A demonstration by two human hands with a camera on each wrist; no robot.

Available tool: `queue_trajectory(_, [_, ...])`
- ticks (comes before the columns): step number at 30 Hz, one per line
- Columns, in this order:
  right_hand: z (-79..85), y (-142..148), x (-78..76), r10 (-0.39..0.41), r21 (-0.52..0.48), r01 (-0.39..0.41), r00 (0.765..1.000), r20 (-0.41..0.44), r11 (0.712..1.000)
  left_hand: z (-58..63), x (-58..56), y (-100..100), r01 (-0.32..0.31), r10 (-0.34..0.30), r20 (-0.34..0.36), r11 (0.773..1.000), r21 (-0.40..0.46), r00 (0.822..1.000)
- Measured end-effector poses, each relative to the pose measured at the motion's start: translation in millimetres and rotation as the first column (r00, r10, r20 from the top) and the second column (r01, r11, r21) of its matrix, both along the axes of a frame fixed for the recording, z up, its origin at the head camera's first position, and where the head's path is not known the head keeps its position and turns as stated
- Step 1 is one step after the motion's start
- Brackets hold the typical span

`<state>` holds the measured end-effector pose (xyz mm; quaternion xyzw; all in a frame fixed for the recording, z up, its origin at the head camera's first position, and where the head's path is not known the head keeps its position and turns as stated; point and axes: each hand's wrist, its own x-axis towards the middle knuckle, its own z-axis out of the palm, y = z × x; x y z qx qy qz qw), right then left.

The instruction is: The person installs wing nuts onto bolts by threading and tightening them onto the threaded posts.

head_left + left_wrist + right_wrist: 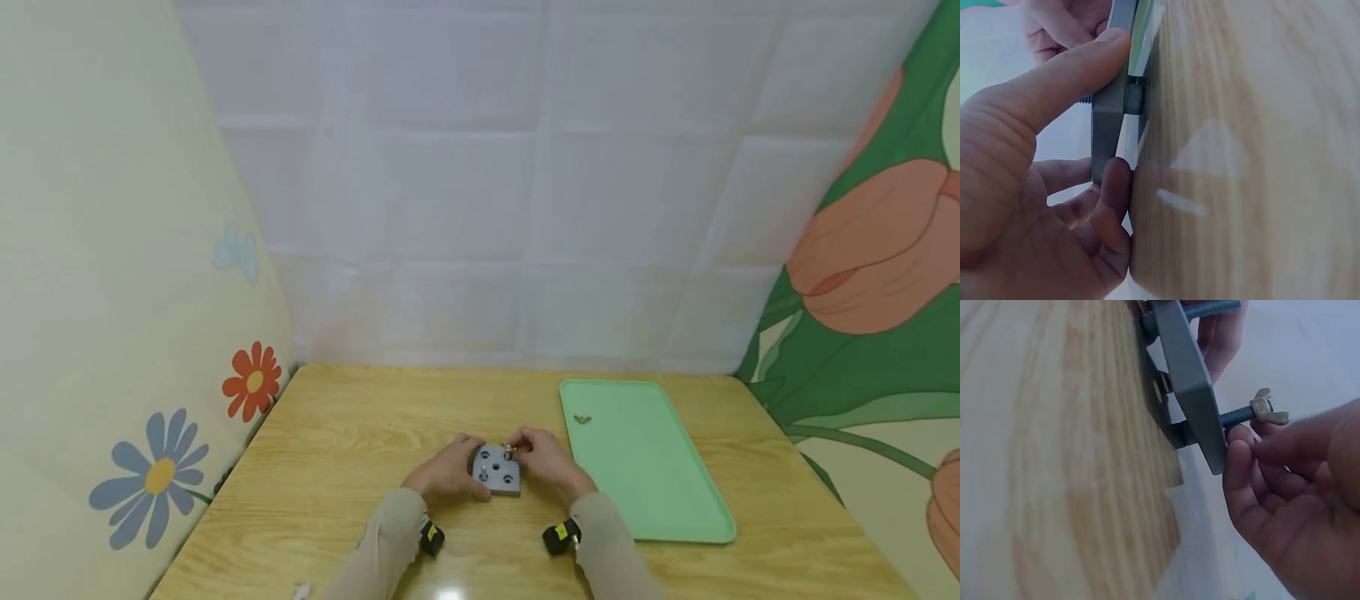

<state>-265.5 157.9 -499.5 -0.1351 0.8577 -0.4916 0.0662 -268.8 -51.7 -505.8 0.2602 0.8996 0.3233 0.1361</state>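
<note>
A grey metal plate (496, 481) with several holes sits low over the table, bolt heads under it. My left hand (447, 472) grips its left side, thumb (1079, 75) on one edge and fingers curled below. One threaded bolt (1237, 417) sticks up through the far right corner and carries a brass wing nut (1267, 411). My right hand (549, 460) has its curled fingers and thumb at that wing nut, pinching around it and the bolt end. A second bolt (483, 473) stands bare near the plate's left side.
To the right lies a light green tray (645, 475) with another brass wing nut (582, 419) near its far left corner. A small white scrap (302, 591) is at the front edge of the wooden table (360, 417). White cloth hangs behind.
</note>
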Motion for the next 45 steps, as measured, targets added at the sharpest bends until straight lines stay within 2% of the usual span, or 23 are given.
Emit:
queue_trajectory(5, [-3.3,3.3,-3.4,0.002,-0.027,-0.002,1.0,0.015,1.0,-0.4,-0.2,0.3,0.003,-0.003,-0.001,1.0,0.003,1.0])
queue_trajectory(15, [-0.5,2.4,-3.3,0.062,0.021,-0.062,0.998,-0.003,0.998,-1.9,-1.8,0.5,0.008,-0.008,-0.018,1.0,-0.012,1.0])
queue_trajectory(19, [1.2,0.7,-1.3,0.054,0.042,-0.054,0.999,-0.004,0.998,-2.7,-1.9,0.0,0.005,-0.005,-0.003,1.0,-0.004,1.0])
queue_trajectory(28, [4.4,-3.9,1.2,-0.015,0.047,0.014,1.0,0.015,0.999,-3.0,-2.9,-0.6,0.003,-0.003,0.027,1.0,0.009,1.0])
queue_trajectory(37, [-1.2,0.8,-1.1,0.015,-0.005,-0.015,1.0,0.0,1.0,-0.1,-0.4,-1.3,0.009,-0.009,0.004,1.0,0.022,1.0])
queue_trajectory(45, [-0.9,1.2,-1.5,0.042,0.036,-0.041,0.999,-0.016,0.998,-0.3,0.4,-0.7,0.013,-0.013,-0.022,1.0,-0.005,1.0])
